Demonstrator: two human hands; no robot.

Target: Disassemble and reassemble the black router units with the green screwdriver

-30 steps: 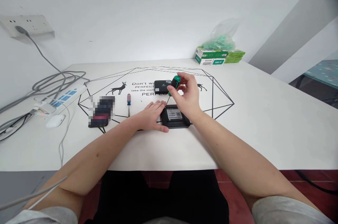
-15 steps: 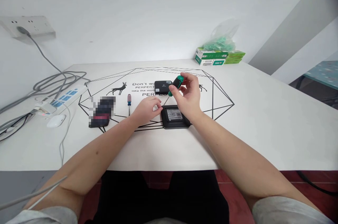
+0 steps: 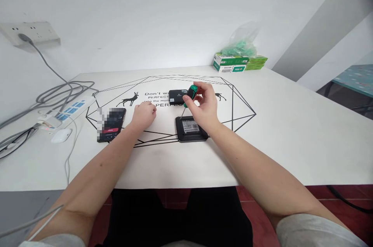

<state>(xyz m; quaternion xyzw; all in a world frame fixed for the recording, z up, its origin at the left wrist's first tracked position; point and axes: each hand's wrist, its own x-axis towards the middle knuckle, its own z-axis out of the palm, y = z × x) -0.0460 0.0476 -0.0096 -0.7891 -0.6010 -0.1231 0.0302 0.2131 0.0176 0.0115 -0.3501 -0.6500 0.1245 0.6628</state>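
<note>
While your right hand grips the green screwdriver, fingers clamped on its handle, tip down on the black box at frame centre, your left hand rests loosely curled on the counter, beside the phone.

The right hand grips a green screwdriver, its tip down on the black box at the table's centre. At 9 o'clock of the box, the left hand rests curled on the table, just beside a phone. A smaller black box lies at 12 o'clock. A power strip sits far at 9, green cartons at 1 o'clock.
</note>
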